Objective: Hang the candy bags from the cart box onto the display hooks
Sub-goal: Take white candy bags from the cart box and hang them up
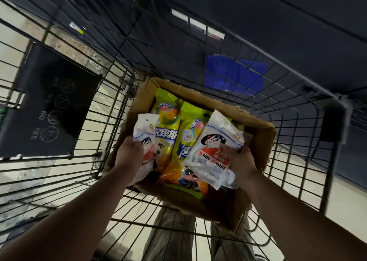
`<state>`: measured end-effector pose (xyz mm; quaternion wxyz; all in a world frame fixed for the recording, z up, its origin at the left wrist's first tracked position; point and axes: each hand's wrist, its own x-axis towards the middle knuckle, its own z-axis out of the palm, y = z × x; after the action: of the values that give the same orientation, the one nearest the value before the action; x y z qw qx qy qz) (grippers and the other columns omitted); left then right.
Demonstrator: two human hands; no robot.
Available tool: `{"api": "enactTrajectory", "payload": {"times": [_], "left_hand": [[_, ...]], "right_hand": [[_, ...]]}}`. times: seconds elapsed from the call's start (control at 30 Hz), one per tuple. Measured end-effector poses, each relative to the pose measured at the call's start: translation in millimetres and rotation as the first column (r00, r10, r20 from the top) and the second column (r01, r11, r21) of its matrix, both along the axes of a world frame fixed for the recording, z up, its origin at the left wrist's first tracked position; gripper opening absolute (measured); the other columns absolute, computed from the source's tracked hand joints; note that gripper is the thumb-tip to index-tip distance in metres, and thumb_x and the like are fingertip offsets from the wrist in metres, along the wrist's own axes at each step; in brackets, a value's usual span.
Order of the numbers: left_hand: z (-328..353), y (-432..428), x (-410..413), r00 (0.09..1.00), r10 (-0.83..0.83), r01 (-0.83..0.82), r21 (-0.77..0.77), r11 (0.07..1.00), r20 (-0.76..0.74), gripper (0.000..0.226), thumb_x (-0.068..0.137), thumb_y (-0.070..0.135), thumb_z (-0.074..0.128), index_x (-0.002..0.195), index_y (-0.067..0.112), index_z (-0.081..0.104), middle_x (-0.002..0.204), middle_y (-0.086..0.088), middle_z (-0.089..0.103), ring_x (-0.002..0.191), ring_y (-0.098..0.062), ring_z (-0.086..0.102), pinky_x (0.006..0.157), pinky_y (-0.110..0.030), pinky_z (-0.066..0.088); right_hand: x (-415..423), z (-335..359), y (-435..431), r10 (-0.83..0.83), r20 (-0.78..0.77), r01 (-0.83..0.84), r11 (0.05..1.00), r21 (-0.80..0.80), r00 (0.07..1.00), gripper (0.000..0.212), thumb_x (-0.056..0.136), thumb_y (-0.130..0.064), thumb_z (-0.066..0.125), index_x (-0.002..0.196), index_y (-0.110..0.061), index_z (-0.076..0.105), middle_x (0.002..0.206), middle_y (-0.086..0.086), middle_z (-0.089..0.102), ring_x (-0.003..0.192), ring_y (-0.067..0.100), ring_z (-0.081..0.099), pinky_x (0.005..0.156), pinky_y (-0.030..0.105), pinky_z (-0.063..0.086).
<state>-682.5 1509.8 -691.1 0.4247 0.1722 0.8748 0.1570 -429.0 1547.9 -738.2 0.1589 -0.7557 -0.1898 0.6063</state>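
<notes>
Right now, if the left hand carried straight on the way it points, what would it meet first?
Probably the green candy bag lying in the cardboard box, just beyond the white bag the left hand grips; depth is unclear, so it might pass above it.

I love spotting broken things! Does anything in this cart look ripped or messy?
Yes: the cardboard box in the cart has ragged, torn edges along its rims. The left white bag, gripped by the left hand, and the right white bag, gripped by the right hand, look whole.
</notes>
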Motion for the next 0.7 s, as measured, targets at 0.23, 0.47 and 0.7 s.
{"api": "enactTrajectory", "payload": {"times": [0.23,0.47,0.7], "left_hand": [[51.7,-12.4,13.6,0.959,0.079,-0.102,0.071,0.992,0.272,0.025,0.097,0.018,0.042,0.093,0.007,0.064,0.075,-0.008,0.069,0.073,-0.024,0.067,0.059,-0.026,0.044],[120.2,-4.1,27.7,0.888,0.031,-0.152,0.228,0.962,0.459,0.011,0.092,0.015,0.059,0.095,0.024,0.065,0.078,0.003,0.075,0.079,-0.019,0.069,0.071,-0.033,0.052],[188.9,14.5,43.3,0.848,-0.102,-0.091,0.332,0.939,0.521,0.012,0.095,0.021,0.057,0.097,0.026,0.068,0.098,-0.008,0.074,0.093,-0.028,0.069,0.089,-0.047,0.053]], "right_hand": [[-10.6,58.4,-2.3,0.146,-0.06,-0.142,0.987,0.071,0.987,0.038,0.091,-0.021,0.062,0.126,-0.019,0.049,0.111,0.007,0.067,0.097,0.025,0.068,0.086,0.048,0.056],[-6.6,142.4,-6.9,0.072,-0.114,-0.052,0.984,0.168,0.991,0.023,0.091,-0.014,0.061,0.112,-0.021,0.055,0.104,0.013,0.069,0.091,0.032,0.068,0.081,0.049,0.057],[16.4,232.1,-14.3,-0.016,-0.101,0.049,0.941,0.336,0.995,0.005,0.096,-0.016,0.054,0.098,-0.019,0.051,0.086,0.01,0.065,0.073,0.021,0.065,0.044,0.023,0.051]]}}
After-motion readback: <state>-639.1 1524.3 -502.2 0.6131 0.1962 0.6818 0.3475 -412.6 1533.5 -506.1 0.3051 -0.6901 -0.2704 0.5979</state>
